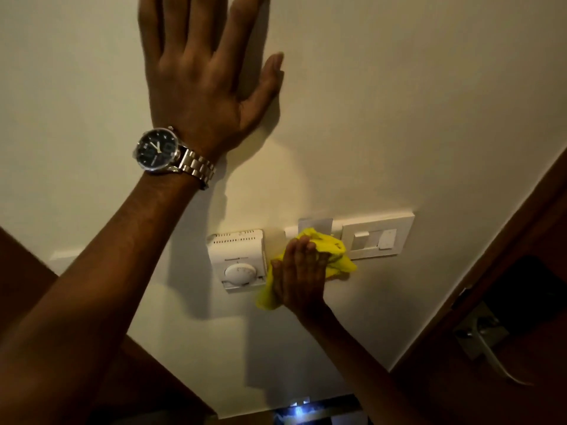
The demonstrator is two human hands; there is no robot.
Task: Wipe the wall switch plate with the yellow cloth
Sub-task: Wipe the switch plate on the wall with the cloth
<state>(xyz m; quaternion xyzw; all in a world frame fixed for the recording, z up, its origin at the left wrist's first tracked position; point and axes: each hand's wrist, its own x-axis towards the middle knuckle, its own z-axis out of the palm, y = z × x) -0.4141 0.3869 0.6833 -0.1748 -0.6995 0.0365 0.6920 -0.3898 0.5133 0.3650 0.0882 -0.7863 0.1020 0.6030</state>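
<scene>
The left hand (199, 72), a steel-banded wristwatch with a dark dial (159, 151) on its wrist, lies flat with fingers spread against the cream painted wall (399, 102), gripping nothing. Lower down, the right hand (302, 271) presses a crumpled yellow cloth (334, 253) to the wall, fingers closed over it, on the left end of the long white rectangular switch plate (374, 239). The cloth sits between a white dial thermostat (239, 260) and the plate's rocker switches.
</scene>
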